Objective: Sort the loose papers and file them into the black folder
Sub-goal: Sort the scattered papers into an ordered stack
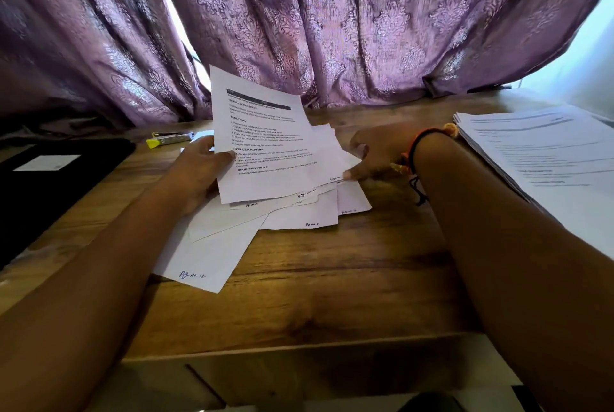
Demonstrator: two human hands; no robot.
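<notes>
— Wooden desk [332, 278], purple curtain [332, 13] behind. Where's the black folder [50, 175]?

— Far left, probably shut. Left hand [196, 175] pinches the printed sheet [265, 146]; right hand [375, 156] pinches the loose papers [299, 212], which, fanned, could slide out of order.

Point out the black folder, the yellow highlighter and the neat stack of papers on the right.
black folder [50, 185], head view: on its dark cover, below the white label.
yellow highlighter [169, 139], head view: on the middle of its barrel.
stack of papers [538, 152], head view: on the top printed sheet.
</notes>
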